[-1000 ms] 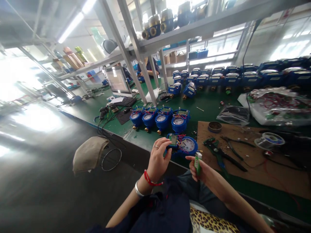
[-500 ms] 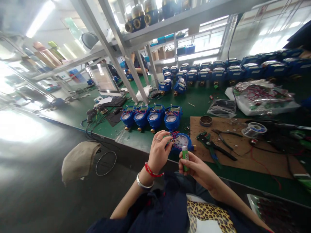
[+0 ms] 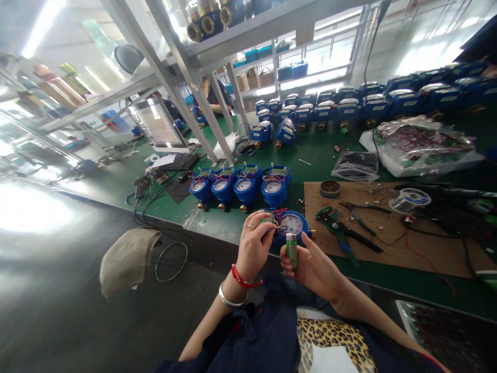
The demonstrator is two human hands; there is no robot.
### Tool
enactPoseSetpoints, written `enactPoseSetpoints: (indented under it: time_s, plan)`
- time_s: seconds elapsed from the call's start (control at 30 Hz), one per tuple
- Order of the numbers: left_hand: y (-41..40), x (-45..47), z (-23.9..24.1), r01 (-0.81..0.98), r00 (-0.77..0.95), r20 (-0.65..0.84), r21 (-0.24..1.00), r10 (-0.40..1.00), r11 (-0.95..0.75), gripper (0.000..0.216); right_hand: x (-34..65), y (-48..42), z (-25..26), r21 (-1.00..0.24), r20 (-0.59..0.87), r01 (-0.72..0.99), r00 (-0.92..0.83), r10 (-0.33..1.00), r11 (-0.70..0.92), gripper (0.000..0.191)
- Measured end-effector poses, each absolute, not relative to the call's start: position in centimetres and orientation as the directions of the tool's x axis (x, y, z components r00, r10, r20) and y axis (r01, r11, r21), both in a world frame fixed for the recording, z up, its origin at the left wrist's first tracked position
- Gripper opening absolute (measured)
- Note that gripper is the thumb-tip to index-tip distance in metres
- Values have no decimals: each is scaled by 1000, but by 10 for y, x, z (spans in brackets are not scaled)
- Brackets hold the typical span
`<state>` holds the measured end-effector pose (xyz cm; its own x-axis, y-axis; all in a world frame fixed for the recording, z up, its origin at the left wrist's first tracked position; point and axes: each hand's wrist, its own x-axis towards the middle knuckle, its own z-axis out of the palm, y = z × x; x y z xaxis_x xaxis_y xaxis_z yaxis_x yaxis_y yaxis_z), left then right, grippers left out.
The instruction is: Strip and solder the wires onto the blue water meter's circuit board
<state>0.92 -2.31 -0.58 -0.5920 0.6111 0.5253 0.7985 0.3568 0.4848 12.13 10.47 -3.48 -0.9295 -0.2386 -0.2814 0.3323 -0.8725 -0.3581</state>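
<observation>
My right hand is closed around a green lighter, held upright with its metal top up and its printed side showing. The thumb is stretched up beside the lighter, and no flame shows. At the bench edge my left hand pinches thin wires coming from a blue water meter. Part of that meter, with a small green board, is hidden behind the fingers. Just beyond stand several more blue meters with round dials and loose red wires.
On a brown board to the right lie green-handled wire strippers, pliers, a solder spool and a round tin. Rows of blue meters stand behind. A metal shelf crosses overhead; another person sits across.
The lighter has turned so its printed face shows more, and it has shifted slightly left. My right thumb has lifted off it. My left hand stays at the wires.
</observation>
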Motion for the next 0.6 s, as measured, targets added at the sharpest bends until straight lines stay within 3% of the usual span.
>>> enactPoseSetpoints:
  time_s: [0.1, 0.23, 0.37, 0.6]
  plan:
    - [-23, 9, -7, 790, -602, 517, 498, 609, 358, 10, 124, 104, -35, -362, -267, 331, -933, -243, -872, 40]
    - [-21, 8, -8, 769, -623, 502, 533, 600, 353, 10, 132, 101, -36, -508, -253, 263, -956, -150, -820, 24]
    - [-18, 8, -8, 774, -613, 514, 543, 600, 326, 9, 138, 101, -39, -586, -262, 257, -958, -121, -768, 22]
    - [-18, 7, -8, 774, -609, 512, 550, 606, 314, 9, 131, 102, -35, -422, -173, 266, -962, -211, -867, 25]
